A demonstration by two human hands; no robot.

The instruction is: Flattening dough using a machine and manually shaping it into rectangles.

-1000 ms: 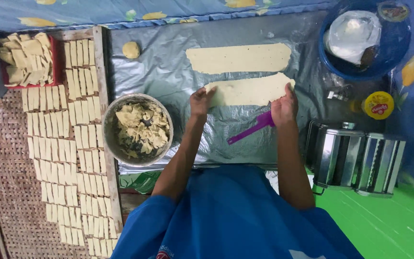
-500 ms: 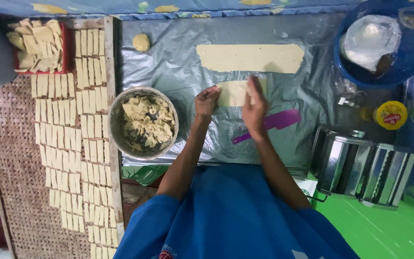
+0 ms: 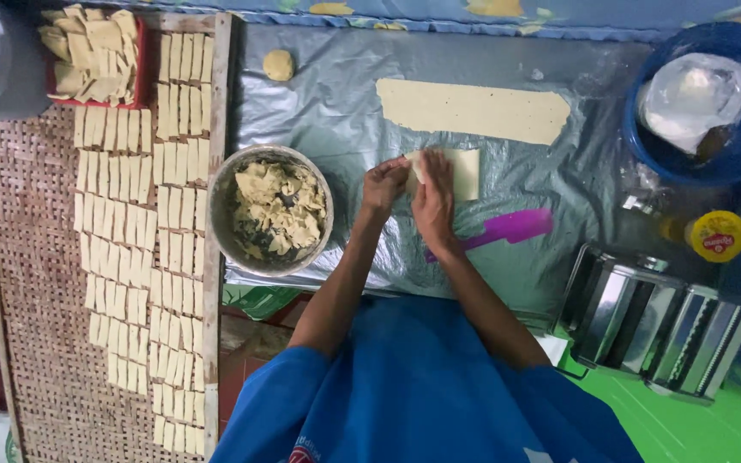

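One head-worn camera looks steeply down — fairly near — over the plastic-covered table.
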